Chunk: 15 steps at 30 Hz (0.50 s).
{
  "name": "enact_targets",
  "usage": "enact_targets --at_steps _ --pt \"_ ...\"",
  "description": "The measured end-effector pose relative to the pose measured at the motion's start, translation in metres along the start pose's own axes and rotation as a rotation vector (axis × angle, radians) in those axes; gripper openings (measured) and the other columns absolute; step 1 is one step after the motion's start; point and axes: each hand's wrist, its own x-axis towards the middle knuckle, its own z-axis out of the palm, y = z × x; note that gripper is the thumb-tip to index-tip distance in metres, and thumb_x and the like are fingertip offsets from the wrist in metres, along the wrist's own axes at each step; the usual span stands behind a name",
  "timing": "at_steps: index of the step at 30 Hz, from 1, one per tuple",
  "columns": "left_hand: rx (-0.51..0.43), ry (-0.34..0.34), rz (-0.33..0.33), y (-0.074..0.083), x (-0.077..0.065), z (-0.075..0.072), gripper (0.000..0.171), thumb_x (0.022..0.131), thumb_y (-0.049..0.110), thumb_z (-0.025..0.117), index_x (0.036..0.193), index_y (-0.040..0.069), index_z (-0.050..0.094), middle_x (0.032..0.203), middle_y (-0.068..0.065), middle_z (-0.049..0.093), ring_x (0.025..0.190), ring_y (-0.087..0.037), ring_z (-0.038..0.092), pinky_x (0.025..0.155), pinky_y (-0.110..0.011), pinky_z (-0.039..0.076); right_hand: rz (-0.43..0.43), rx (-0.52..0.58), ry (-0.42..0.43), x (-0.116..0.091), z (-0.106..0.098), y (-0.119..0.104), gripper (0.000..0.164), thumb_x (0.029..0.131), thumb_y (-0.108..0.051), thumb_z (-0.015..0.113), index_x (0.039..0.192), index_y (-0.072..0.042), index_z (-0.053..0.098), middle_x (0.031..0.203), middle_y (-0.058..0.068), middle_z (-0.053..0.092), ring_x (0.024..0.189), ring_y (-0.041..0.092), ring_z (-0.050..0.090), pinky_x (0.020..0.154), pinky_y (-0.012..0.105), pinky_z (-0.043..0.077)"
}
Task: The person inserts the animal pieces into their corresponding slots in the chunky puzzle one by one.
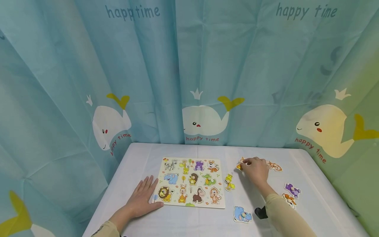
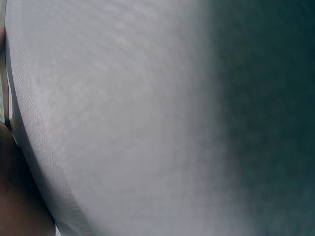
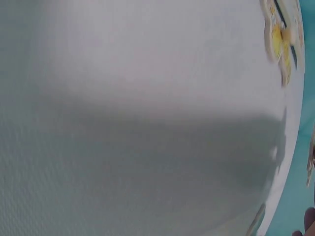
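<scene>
My left hand [image 1: 141,197] lies spread on the table with its fingertips at the left edge of a puzzle board [image 1: 189,208] printed with animals. To the right of the board, my right hand [image 1: 257,169] pinches an orange-and-yellow animal puzzle piece [image 1: 240,164] between thumb and fingers, which partly hide it. Its fingers [image 3: 309,221] barely enter the right wrist view at the lower right. A giraffe piece [image 1: 229,182] lies between the board and the right hand. Just beyond that hand sits a monkey piece [image 1: 275,166], partly covered by it.
A blue elephant piece [image 1: 242,214] lies near the board's front right corner. Farther right, a purple hippo piece [image 1: 292,190] lies beside a tiger piece [image 1: 289,200]. The white-covered table [image 1: 142,158] ends at a blue curtain [image 1: 204,65] with whale prints.
</scene>
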Motion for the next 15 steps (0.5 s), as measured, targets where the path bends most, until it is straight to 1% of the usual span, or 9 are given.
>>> enact_targets --at_steps 3,5,6,11,15 --pt "0.014 -0.015 -0.004 0.001 0.001 -0.001 0.108 0.085 0.072 0.064 0.162 0.005 0.028 0.169 -0.019 0.017 0.156 -0.038 0.008 0.124 -0.056 0.004 -0.028 0.017 0.000 -0.002 0.000 -0.007 0.024 0.089 -0.025 0.074 0.097 -0.003 0.079 0.102 0.016 0.068 0.104 0.040 0.052 0.086 0.057 0.037" --pt "0.005 -0.014 -0.002 0.001 0.001 -0.002 0.107 0.085 0.071 0.065 0.161 0.005 0.029 0.168 -0.020 0.018 0.156 -0.039 0.009 0.124 -0.057 0.004 -0.047 0.032 0.002 -0.004 0.001 -0.011 0.023 0.089 -0.026 0.074 0.097 -0.004 0.079 0.101 0.014 0.068 0.105 0.039 0.052 0.086 0.056 0.037" --pt "-0.004 -0.009 0.002 0.001 0.001 -0.002 0.107 0.085 0.070 0.066 0.160 0.004 0.030 0.168 -0.021 0.019 0.155 -0.040 0.009 0.124 -0.058 0.005 -0.058 0.038 0.004 -0.004 0.002 -0.013 0.023 0.089 -0.026 0.074 0.097 -0.004 0.080 0.100 0.014 0.068 0.105 0.039 0.052 0.086 0.056 0.037" --pt "0.005 0.017 0.009 -0.002 0.001 0.003 0.108 0.084 0.073 0.065 0.161 0.005 0.030 0.168 -0.018 0.020 0.155 -0.038 0.010 0.124 -0.057 0.006 -0.105 0.074 0.017 -0.008 0.005 -0.024 0.022 0.087 -0.027 0.077 0.095 -0.006 0.080 0.096 0.010 0.069 0.104 0.037 0.053 0.086 0.056 0.038" --pt "-0.021 0.035 0.033 -0.003 0.000 0.004 0.108 0.084 0.071 0.065 0.160 0.004 0.031 0.167 -0.021 0.021 0.155 -0.040 0.010 0.124 -0.059 0.005 -0.137 0.094 0.016 -0.013 0.006 -0.033 0.020 0.087 -0.027 0.079 0.093 -0.008 0.081 0.092 0.007 0.068 0.101 0.035 0.054 0.085 0.055 0.039"
